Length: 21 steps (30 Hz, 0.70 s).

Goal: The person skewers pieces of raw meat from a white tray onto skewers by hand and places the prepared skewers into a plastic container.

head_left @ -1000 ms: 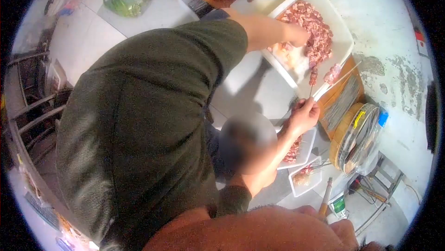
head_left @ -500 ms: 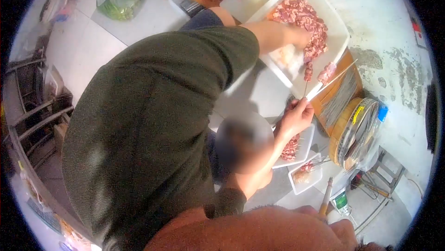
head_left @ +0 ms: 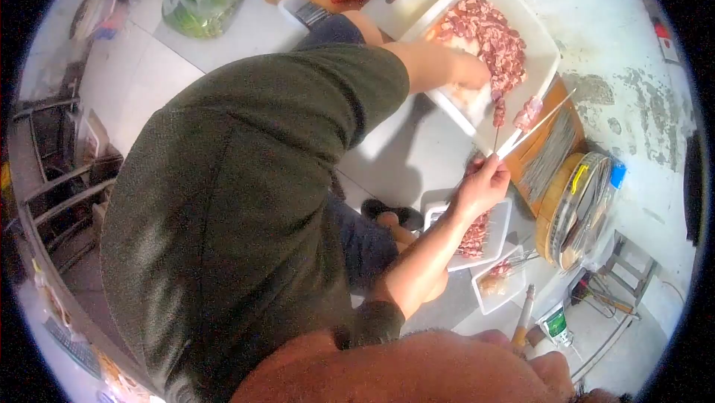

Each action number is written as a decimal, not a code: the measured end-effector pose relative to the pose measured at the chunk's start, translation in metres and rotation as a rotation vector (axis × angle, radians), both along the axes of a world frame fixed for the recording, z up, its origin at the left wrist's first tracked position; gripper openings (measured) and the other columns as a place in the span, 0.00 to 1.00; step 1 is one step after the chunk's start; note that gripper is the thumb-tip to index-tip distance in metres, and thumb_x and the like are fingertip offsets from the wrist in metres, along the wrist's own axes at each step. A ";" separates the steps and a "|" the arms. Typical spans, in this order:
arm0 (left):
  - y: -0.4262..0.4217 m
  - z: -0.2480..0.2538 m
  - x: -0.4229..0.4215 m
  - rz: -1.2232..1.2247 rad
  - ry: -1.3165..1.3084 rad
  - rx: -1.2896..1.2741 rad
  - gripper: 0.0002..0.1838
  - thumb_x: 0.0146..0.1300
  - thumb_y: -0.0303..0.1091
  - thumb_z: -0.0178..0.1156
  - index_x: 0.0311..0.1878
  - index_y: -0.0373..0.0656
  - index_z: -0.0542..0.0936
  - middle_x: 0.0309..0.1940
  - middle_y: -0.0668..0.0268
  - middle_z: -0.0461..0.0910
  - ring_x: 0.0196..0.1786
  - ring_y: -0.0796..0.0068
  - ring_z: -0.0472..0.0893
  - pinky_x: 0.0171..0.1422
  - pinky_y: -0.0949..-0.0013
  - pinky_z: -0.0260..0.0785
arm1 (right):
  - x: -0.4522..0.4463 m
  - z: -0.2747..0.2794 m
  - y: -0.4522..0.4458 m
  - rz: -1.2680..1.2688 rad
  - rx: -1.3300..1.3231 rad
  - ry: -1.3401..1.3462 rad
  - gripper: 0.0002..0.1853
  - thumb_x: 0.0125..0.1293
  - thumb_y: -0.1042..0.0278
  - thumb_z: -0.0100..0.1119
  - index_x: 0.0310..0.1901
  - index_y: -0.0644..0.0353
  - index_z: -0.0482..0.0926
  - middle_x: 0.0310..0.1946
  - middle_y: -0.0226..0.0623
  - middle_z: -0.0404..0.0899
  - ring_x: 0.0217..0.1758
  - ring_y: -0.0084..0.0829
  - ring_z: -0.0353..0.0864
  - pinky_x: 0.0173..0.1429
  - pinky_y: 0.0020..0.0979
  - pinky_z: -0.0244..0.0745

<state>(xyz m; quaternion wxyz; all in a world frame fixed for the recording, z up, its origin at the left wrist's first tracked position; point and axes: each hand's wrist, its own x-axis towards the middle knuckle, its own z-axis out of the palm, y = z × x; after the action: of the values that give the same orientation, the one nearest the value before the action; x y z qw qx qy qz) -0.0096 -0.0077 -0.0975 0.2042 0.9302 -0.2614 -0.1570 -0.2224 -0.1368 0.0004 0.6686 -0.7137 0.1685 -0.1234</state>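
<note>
My left hand is down in a white plastic tub, fingers curled together between cut red meat and paler pieces. What the fingertips pinch, if anything, is hidden. Below the tub's near corner, my right hand is closed around several thin skewers. One skewer carries red meat chunks and points up at the tub's rim. Beside it is a paler piece of meat among the sticks.
Loaded meat skewers fill a white tray under my right forearm; a smaller tray lies beyond. Bare skewers rest on a wooden board near a round wooden container. A bag of greens sits at upper left. A wall borders the right.
My left hand has shifted down and left, off the red meat towards the paler pieces. My right hand keeps its grip on the skewers, with the view slightly shifted.
</note>
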 end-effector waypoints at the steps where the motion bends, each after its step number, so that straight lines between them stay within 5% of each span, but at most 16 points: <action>1: -0.008 -0.016 0.007 -0.005 -0.023 0.018 0.12 0.53 0.34 0.57 0.34 0.38 0.85 0.33 0.53 0.84 0.39 0.54 0.83 0.43 0.54 0.74 | 0.000 0.000 -0.001 -0.006 0.010 -0.003 0.09 0.70 0.67 0.53 0.35 0.63 0.68 0.21 0.31 0.72 0.19 0.17 0.66 0.21 0.19 0.59; 6: -0.009 -0.050 0.052 0.053 0.044 -0.241 0.12 0.56 0.36 0.56 0.32 0.37 0.84 0.32 0.53 0.83 0.37 0.58 0.83 0.43 0.57 0.74 | -0.001 0.002 -0.004 -0.009 -0.015 0.032 0.09 0.71 0.67 0.52 0.34 0.62 0.68 0.21 0.31 0.72 0.20 0.17 0.66 0.22 0.19 0.59; 10: -0.002 -0.029 0.066 0.310 0.714 -1.134 0.11 0.60 0.36 0.55 0.36 0.38 0.81 0.33 0.58 0.83 0.38 0.60 0.84 0.44 0.58 0.74 | -0.004 0.000 -0.002 0.027 -0.054 0.054 0.10 0.71 0.66 0.52 0.33 0.61 0.67 0.20 0.30 0.72 0.18 0.17 0.65 0.21 0.19 0.59; 15: 0.036 0.044 0.045 0.166 1.138 -1.612 0.10 0.64 0.27 0.52 0.44 0.32 0.76 0.41 0.52 0.80 0.45 0.57 0.82 0.53 0.57 0.75 | -0.002 -0.002 0.003 0.056 -0.069 0.026 0.11 0.71 0.65 0.52 0.32 0.61 0.68 0.19 0.30 0.71 0.18 0.17 0.65 0.21 0.19 0.59; 18: 0.049 0.063 0.038 0.100 1.027 -1.552 0.10 0.66 0.27 0.52 0.46 0.32 0.75 0.44 0.52 0.79 0.48 0.58 0.81 0.55 0.57 0.75 | -0.004 0.000 0.007 0.082 -0.074 0.036 0.11 0.71 0.65 0.52 0.32 0.61 0.68 0.19 0.30 0.71 0.18 0.17 0.65 0.21 0.19 0.59; 21: 0.047 0.072 0.021 0.163 0.822 -1.590 0.12 0.66 0.31 0.51 0.43 0.33 0.80 0.40 0.56 0.83 0.44 0.64 0.81 0.46 0.64 0.73 | -0.008 -0.001 0.010 0.110 -0.086 0.034 0.11 0.71 0.65 0.52 0.32 0.61 0.69 0.19 0.30 0.72 0.18 0.17 0.65 0.22 0.19 0.59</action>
<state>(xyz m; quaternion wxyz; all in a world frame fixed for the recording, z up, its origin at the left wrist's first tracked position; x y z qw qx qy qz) 0.0117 0.0392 -0.0256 0.8757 0.4004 -0.1323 -0.2354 -0.2306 -0.1263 -0.0011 0.6400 -0.7520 0.1350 -0.0814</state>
